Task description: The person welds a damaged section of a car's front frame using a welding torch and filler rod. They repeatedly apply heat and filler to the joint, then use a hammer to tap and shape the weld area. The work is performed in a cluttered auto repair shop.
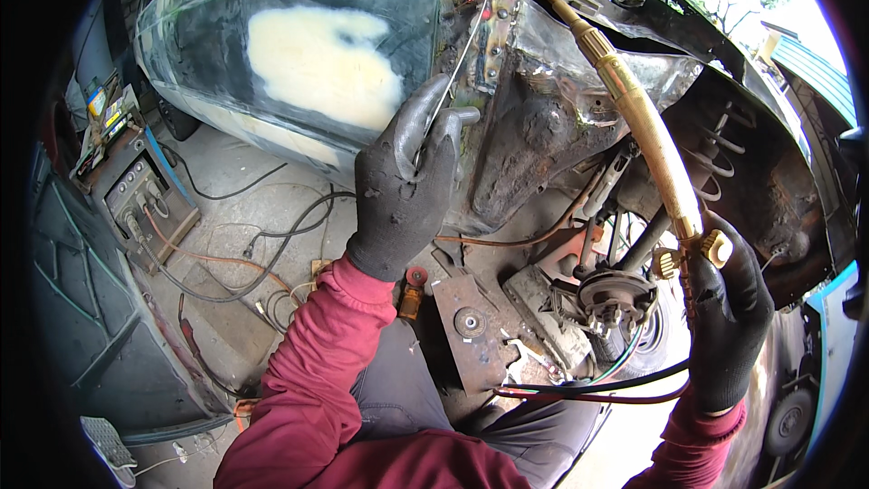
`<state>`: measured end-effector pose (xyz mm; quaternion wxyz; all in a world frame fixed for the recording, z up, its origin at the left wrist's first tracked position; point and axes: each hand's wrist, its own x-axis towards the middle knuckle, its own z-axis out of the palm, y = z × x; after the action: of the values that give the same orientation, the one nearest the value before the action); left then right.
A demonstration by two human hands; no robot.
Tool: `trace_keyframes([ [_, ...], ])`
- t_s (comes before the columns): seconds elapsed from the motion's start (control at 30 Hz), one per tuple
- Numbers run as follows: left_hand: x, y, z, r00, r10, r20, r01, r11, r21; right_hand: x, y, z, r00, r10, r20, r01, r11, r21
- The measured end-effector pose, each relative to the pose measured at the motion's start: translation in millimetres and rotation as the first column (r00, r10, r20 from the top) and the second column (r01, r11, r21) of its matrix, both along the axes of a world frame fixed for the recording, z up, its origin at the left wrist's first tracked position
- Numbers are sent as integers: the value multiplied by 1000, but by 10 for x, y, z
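My right hand [727, 317], in a dark glove, is closed around the valve end of a brass welding torch [647, 127]. Its bent tip reaches up to a bright glowing spot on the rusty car body pillar [496, 36]. A thin filler rod [467, 50] is pinched in my gloved left hand [405, 177], and its far end meets that same glow. Just below the flame, a spot of metal shows red. Red and dark hoses [588, 391] trail near my right wrist.
A green car door [317, 45] with a pale filler patch stands left of the pillar. Below are a brake hub [615, 294], a rusty plate [466, 330] and an orange angle grinder [412, 294]. A welding machine [145, 190] sits at left, with cables [290, 235] across the floor.
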<state>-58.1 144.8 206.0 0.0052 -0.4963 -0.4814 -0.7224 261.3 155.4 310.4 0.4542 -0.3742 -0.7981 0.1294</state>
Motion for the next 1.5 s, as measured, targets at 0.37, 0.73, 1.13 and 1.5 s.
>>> trace_keyframes([
  [0.37, 29, -7, 9, 997, -15, 76, 15, 1000, 3, 7, -12, 1, 999, 6, -36, -8, 999, -45],
  [0.73, 0, 54, -29, 999, 26, 40, -27, 999, 35, 19, 1, -7, 1000, 0, -27, -1, 999, -49],
  [1.13, 46, 25, -6, 997, 4, 83, -5, 1000, 11, 23, 26, -5, 1000, -2, 6, 2, 1000, 5],
  [1.5, 57, 29, 7, 998, 4, 65, -5, 1000, 24, 29, 33, 0, 1000, 3, 3, -3, 1000, -21],
])
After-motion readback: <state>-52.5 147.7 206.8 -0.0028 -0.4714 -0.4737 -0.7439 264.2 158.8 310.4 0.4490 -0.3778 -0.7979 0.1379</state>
